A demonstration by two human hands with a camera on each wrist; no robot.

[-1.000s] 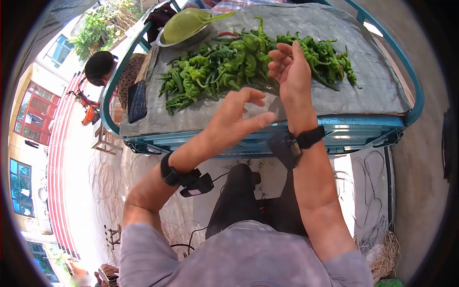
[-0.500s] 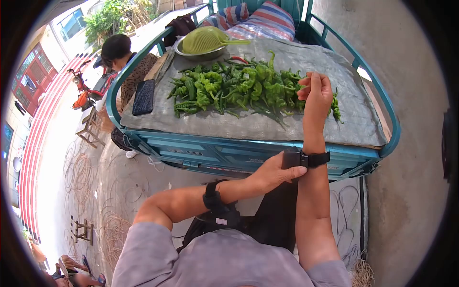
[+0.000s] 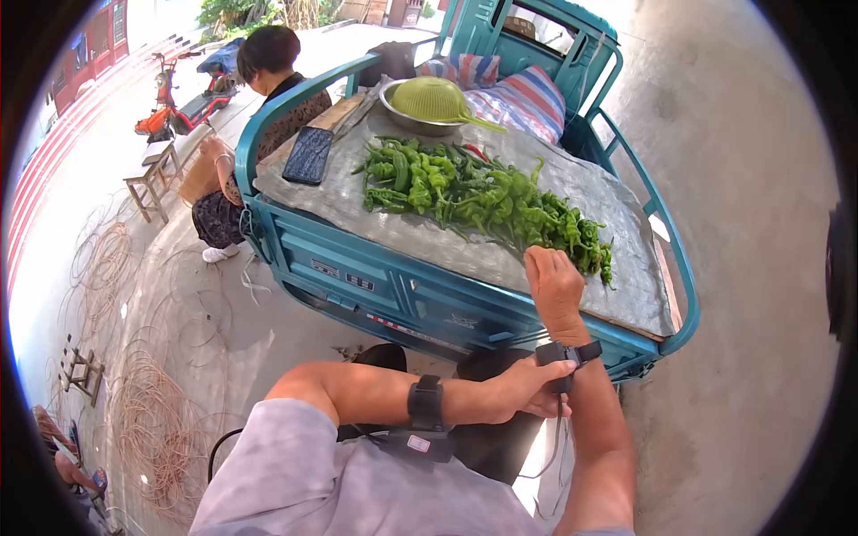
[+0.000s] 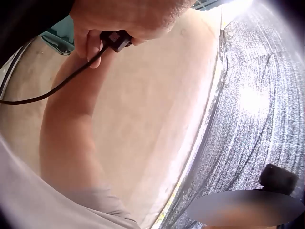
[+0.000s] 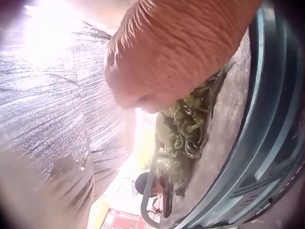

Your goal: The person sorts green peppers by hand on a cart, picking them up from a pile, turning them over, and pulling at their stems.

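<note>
My left hand (image 3: 525, 389) reaches across and grips the black wrist camera (image 3: 554, 357) strapped to my right wrist. In the left wrist view, the fingers of my left hand (image 4: 128, 16) surround a small black plug (image 4: 116, 40) with a cable. My right hand (image 3: 558, 284) is held palm down over the front edge of the cart bed, fingers loosely bent and nothing visible in them. Just beyond it lies a long pile of green peppers (image 3: 500, 201). In the right wrist view, the back of my right hand (image 5: 167, 57) hides its fingers.
On the grey sheet (image 3: 429, 241) are a phone (image 3: 308, 155) and a metal bowl (image 3: 420, 125) with a green strainer (image 3: 431, 98). Blue rails (image 3: 666, 228) edge the cart. A person (image 3: 277, 80) sits at its left, near a stool (image 3: 154, 179). Cords (image 3: 156, 420) lie on the ground.
My left hand has come from above the cart's edge to my right wrist and stays there. My right hand has lowered from over the peppers towards me. The view has turned, showing more of the cart.
</note>
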